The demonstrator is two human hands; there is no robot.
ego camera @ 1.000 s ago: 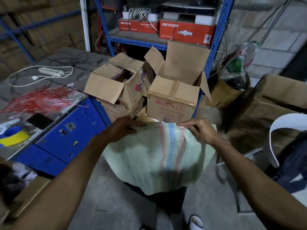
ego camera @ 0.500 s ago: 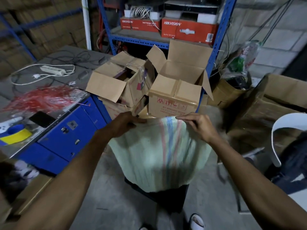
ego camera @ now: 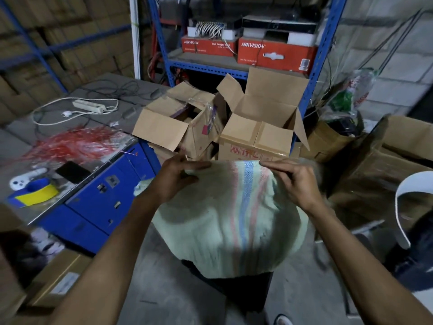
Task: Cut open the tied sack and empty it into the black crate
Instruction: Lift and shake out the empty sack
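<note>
- Hanging from both hands in the middle of the room, the pale green woven sack point(ego camera: 229, 221) is held up by its top edge, red and blue stripes running down its front.
- Its lower edge droops over the black crate point(ego camera: 243, 292) on the concrete floor point(ego camera: 168, 285); only the crate's near side shows below the cloth.
- The left hand point(ego camera: 174, 179) grips the sack's upper left corner, fingers curled over bunched fabric.
- The right hand point(ego camera: 296, 181) pinches the upper right edge between thumb and fingers, with the top hem stretched taut between the two hands.
- Just behind the sack stand open cardboard boxes point(ego camera: 255, 132), flaps up, on the floor in front of a blue metal shelf point(ego camera: 314, 73).
- On that shelf sit red Hikvision boxes point(ego camera: 274, 55) with white cabling above them.
- To the left, a blue cabinet point(ego camera: 103, 198) carries a grey counter point(ego camera: 21, 141) with red plastic strips point(ego camera: 72, 144), a dark phone point(ego camera: 72, 171), a blue and yellow tape roll point(ego camera: 38, 191) and a white power strip point(ego camera: 89, 106).
- At the right edge, a white chair back point(ego camera: 403, 207) curves in front of another large carton point(ego camera: 386, 170).
</note>
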